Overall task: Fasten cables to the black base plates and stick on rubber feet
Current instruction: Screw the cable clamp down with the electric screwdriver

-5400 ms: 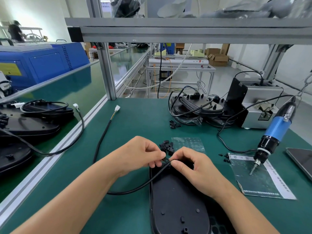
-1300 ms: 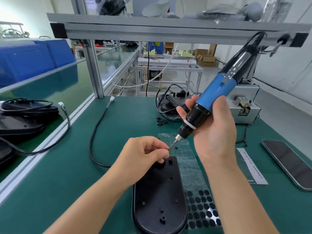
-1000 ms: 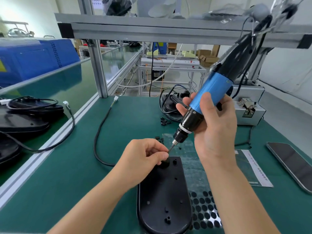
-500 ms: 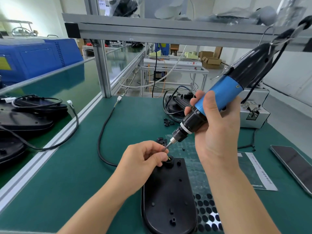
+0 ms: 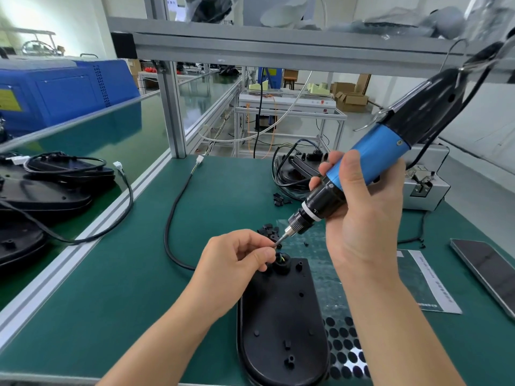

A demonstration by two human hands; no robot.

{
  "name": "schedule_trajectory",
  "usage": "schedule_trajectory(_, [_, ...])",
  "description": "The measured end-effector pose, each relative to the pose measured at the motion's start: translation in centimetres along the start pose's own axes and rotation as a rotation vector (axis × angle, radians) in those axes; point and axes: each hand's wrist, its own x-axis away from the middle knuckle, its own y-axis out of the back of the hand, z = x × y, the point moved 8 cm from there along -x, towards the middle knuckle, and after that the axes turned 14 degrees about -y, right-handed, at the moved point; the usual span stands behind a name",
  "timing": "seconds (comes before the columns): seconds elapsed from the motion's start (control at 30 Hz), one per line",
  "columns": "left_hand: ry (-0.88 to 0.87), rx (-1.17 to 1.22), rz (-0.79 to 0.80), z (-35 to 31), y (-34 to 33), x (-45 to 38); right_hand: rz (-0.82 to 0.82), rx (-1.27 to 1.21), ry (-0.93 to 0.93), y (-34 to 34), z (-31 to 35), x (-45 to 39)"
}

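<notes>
The plate (image 5: 281,316) lies flat on the desk (image 5: 117,302) at six o'clock, its cable (image 5: 170,218) trailing toward eleven. The left hand (image 5: 234,263) pinches something tiny at the driver (image 5: 370,162) tip, which the right hand (image 5: 359,218) holds clamped. The plate looks stiff and light, best steadied by its rim; the cable looks pliable.
</notes>
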Motion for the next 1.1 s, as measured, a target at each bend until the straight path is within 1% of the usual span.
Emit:
schedule_trajectory(0.17, [0.003, 0.067, -0.054, 0.5, -0.3, 0.3, -0.002, 0.024, -0.003, 0.0, -0.1, 0.1])
schedule_trajectory(0.23, [0.022, 0.143, -0.056, 0.8, -0.7, 0.4, -0.02, 0.023, -0.011, 0.0, -0.1, 0.0])
schedule_trajectory(0.3, [0.029, 0.206, -0.064, 0.9, -0.8, 0.4, -0.002, -0.001, -0.061, -0.1, -0.2, -0.3])
schedule_trajectory(0.4, [0.007, 0.248, -0.088, 0.8, -0.4, 0.0, 0.138, -0.131, -0.208, -0.5, -0.8, -1.0])
schedule_trajectory(0.53, [-0.004, 0.259, -0.033, 0.4, -0.4, -0.9, 0.358, 0.003, -0.214, -2.5, 0.2, -1.8])
schedule_trajectory(0.6, [-0.018, 0.259, 0.028, 0.0, -1.0, -1.0, 0.398, 0.037, -0.217, -3.7, 0.3, -2.2])
schedule_trajectory(0.7, [-0.054, 0.22, 0.104, -0.4, -2.2, -0.9, 0.367, 0.023, -0.211, -4.8, -0.1, -2.9])
schedule_trajectory(0.8, [-0.059, 0.21, 0.088, -0.4, -1.9, -0.9, 0.307, 0.02, -0.177, -5.1, -0.4, -3.3])
schedule_trajectory(0.97, [-0.084, -0.022, 0.114, 0.2, 0.2, -1.7, 0.234, 0.013, -0.076, -4.3, -0.1, -3.2])
schedule_trajectory(1.03, [-0.057, -0.107, 0.1, 0.6, 1.2, -2.4, 0.21, 0.011, -0.043, -3.8, 0.2, -3.0])
schedule_trajectory(1.07, [-0.035, -0.162, 0.121, 0.8, 1.5, -2.6, 0.202, 0.007, -0.037, -3.6, 0.2, -3.0])
schedule_trajectory(1.1, [-0.01, -0.217, 0.177, 1.2, 1.4, -2.8, 0.2, 0.005, -0.036, -3.5, 0.2, -2.9])
